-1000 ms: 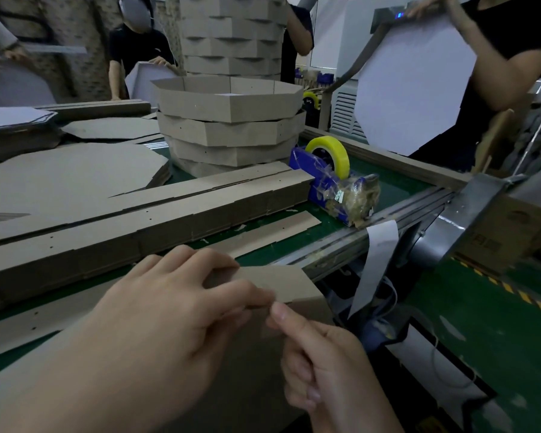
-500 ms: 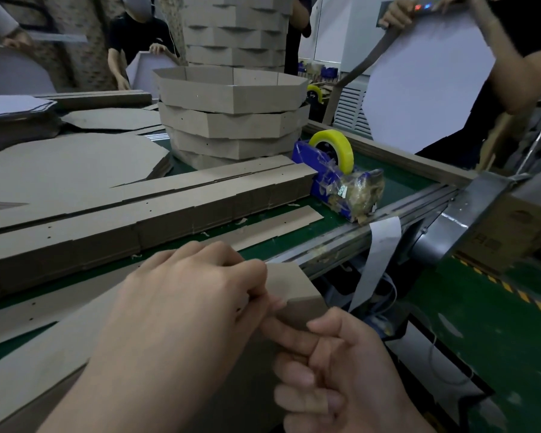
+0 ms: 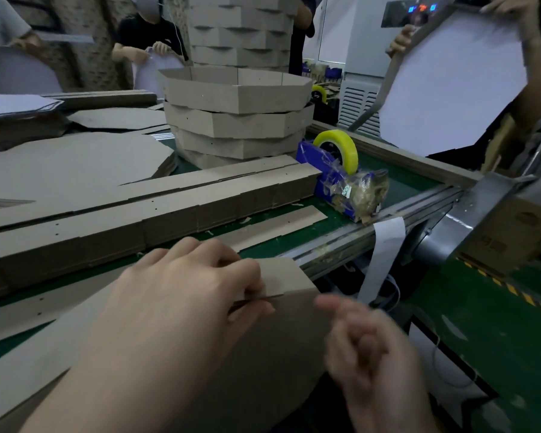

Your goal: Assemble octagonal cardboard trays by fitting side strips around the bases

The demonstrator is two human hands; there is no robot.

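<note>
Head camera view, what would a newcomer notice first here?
In the foreground, the left hand pinches a folded cardboard strip, with the blurred right hand just beside it. Behind stands a stack of finished octagonal trays, and right of that a yellow tape roll on a blue dispenser.

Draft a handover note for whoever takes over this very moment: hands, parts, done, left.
Left hand pinches the folded brown cardboard side strip at its crease, over the near edge of the green table.
Right hand, blurred, holds nothing, just right of it.
Bundled flat brown strips lie behind; flat brown octagonal cardboard bases far left; blue tape dispenser with yellow roll at right.
Done: stack of finished octagonal brown cardboard trays at back.
Left: close this strip round a base.
</note>
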